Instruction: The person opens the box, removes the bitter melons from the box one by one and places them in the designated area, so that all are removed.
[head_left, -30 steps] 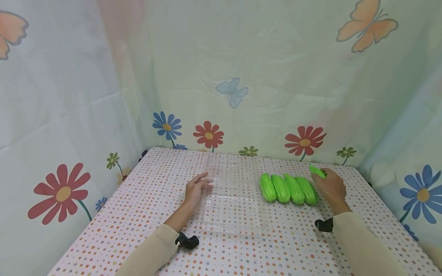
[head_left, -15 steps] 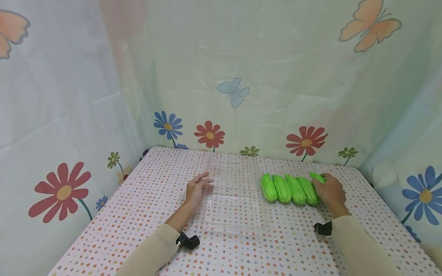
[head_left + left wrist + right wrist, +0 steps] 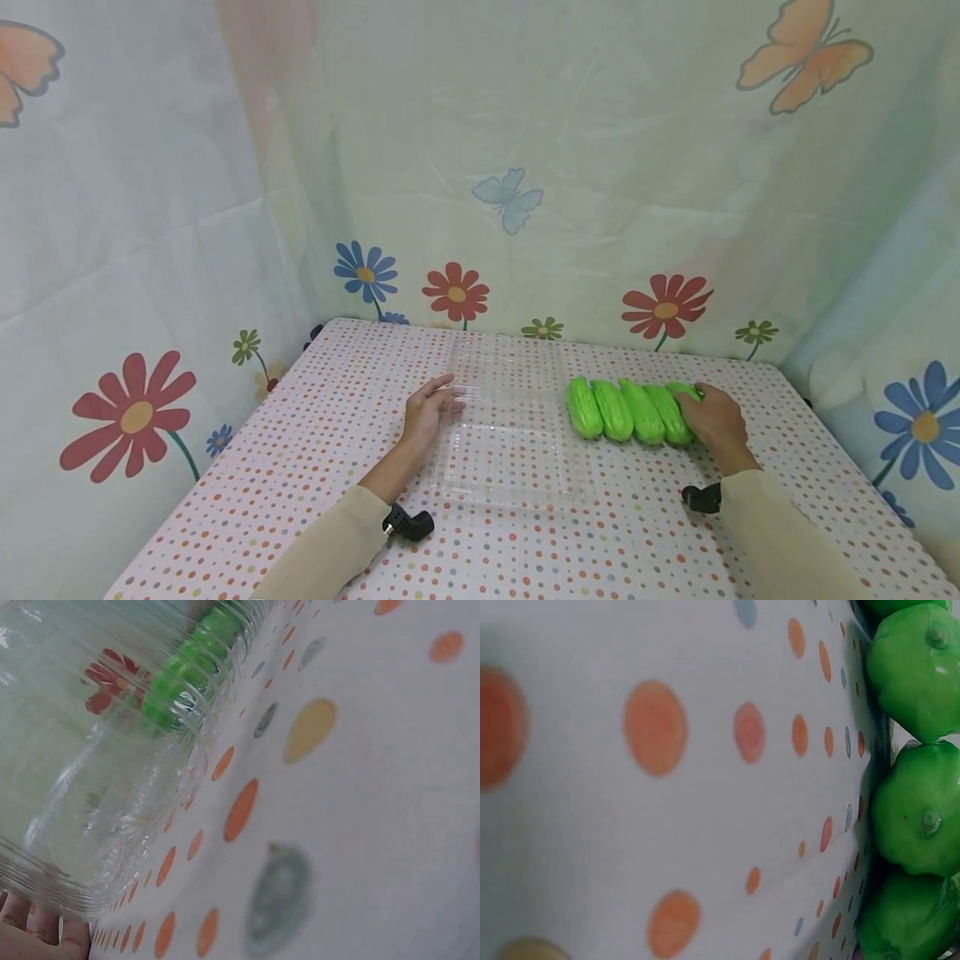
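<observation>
Several green ridged gourds lie side by side in a row, right of a clear plastic box. At the right end of the row my right hand holds another green ridged gourd, mostly hidden behind the fingers and its neighbour. My left hand rests against the box's left side, fingers loosely extended. In the left wrist view its fingers touch the ribbed clear wall. The right wrist view shows the stem ends of the gourds, but no hand.
A dotted cloth covers the table. The box's raised clear lid stands on its far side. A floral curtain hangs behind the table and at both sides. A black wrist camera sits on the left wrist.
My right hand has lowered the gourd and laid it at the right end of the row, against the others. The left hand has stayed by the box.
</observation>
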Demonstrator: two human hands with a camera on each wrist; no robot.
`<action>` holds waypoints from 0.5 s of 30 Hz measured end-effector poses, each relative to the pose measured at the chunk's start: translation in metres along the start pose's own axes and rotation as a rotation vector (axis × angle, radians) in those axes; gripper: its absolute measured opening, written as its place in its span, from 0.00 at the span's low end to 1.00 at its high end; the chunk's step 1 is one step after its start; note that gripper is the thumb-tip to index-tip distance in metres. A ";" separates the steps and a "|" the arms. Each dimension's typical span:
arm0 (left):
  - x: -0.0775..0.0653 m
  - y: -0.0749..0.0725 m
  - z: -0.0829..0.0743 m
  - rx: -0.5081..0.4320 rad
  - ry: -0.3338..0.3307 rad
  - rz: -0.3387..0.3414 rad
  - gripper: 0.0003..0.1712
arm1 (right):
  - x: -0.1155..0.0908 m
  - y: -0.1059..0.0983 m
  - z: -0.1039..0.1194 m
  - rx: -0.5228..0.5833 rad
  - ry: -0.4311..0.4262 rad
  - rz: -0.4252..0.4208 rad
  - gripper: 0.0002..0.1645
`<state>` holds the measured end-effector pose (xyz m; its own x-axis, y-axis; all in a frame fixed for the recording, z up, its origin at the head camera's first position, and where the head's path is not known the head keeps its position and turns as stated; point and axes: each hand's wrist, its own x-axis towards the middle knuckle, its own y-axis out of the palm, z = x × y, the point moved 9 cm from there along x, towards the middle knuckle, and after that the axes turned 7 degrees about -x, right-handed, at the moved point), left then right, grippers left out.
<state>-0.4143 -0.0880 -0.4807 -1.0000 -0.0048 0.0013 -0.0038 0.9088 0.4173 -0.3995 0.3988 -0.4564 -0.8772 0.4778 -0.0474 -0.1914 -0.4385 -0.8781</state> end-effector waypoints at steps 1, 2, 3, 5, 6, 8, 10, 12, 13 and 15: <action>0.000 0.000 0.000 0.002 0.001 0.003 0.28 | 0.000 0.000 0.000 0.001 0.000 0.002 0.42; 0.000 0.000 0.000 0.004 0.002 0.006 0.29 | 0.000 0.000 0.000 0.000 0.000 0.003 0.42; 0.000 0.001 0.000 0.004 0.003 0.008 0.29 | 0.000 0.000 0.001 -0.002 -0.001 0.002 0.43; 0.001 0.001 0.000 0.006 0.006 0.010 0.29 | 0.000 -0.001 0.001 -0.005 0.002 -0.001 0.42; 0.001 0.001 0.000 0.007 0.008 0.011 0.29 | 0.000 -0.001 0.001 -0.005 0.005 -0.003 0.42; 0.001 0.000 0.000 0.009 0.010 0.008 0.30 | 0.001 -0.002 0.000 -0.009 0.013 -0.006 0.43; 0.001 0.000 0.000 0.010 0.010 0.005 0.31 | 0.000 -0.002 -0.001 -0.008 0.022 -0.007 0.43; 0.002 0.000 0.000 0.014 0.010 0.004 0.33 | 0.000 -0.003 -0.001 -0.011 0.022 -0.008 0.44; 0.001 0.000 0.000 0.016 0.010 0.003 0.34 | -0.001 -0.004 -0.001 -0.011 0.021 -0.011 0.45; 0.001 0.000 -0.001 0.017 0.012 0.002 0.35 | -0.002 -0.007 0.000 -0.016 0.016 -0.026 0.46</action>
<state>-0.4153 -0.0885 -0.4799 -0.9999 -0.0077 0.0129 -0.0019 0.9156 0.4021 -0.3961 0.4010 -0.4505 -0.8650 0.5007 -0.0322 -0.2065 -0.4137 -0.8867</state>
